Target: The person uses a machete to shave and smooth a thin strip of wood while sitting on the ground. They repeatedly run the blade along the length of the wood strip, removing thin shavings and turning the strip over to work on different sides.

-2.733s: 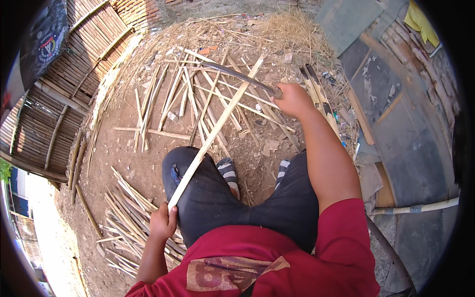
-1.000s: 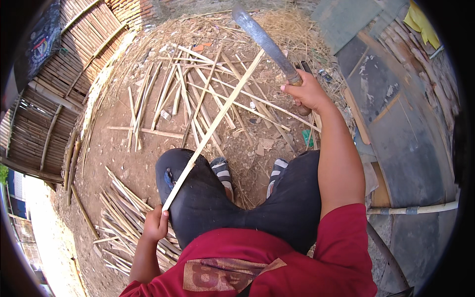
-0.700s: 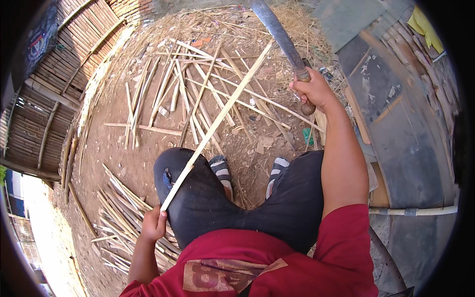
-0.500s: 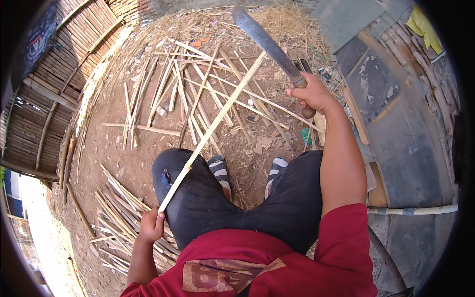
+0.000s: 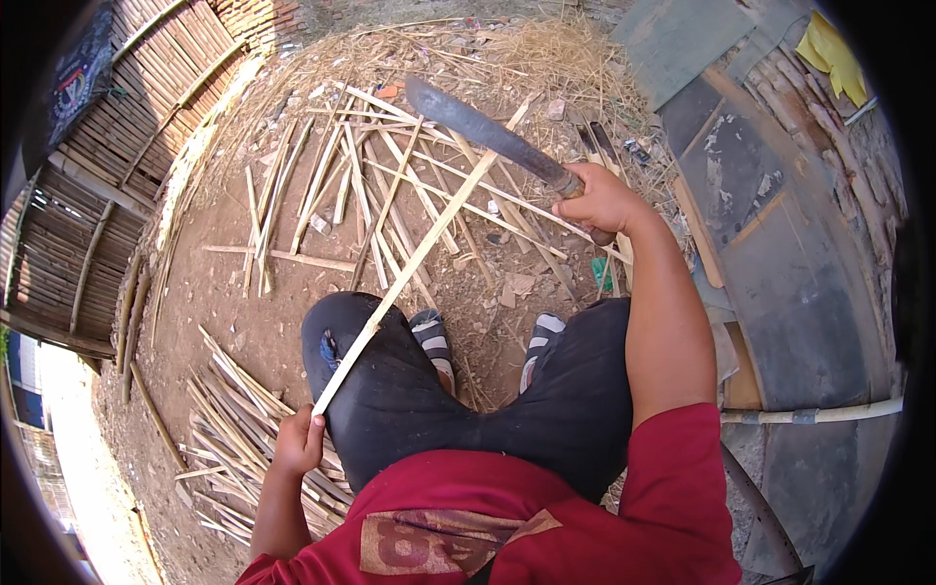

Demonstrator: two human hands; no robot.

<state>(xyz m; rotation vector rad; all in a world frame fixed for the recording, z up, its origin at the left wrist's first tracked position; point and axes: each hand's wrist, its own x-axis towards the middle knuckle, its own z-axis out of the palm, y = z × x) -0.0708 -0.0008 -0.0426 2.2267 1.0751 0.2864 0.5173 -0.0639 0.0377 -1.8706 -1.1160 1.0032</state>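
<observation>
Bamboo strip (image 5: 409,268) held by left hand (image 5: 297,444); right hand (image 5: 595,200) grips machete (image 5: 487,132).

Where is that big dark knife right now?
In the head view, the long dark metal blade is up in the person's right hand, upper centre, above the long pale bamboo strip that the left hand holds across the knee.

Your long pale bamboo strip (image 5: 414,263) slants across your knee; your dark, curved machete (image 5: 487,135) blade crosses above its far end.

Red short-sleeved shirt (image 5: 546,517) (printed patch on front), black trousers (image 5: 409,390), striped sandals (image 5: 429,331)
</observation>
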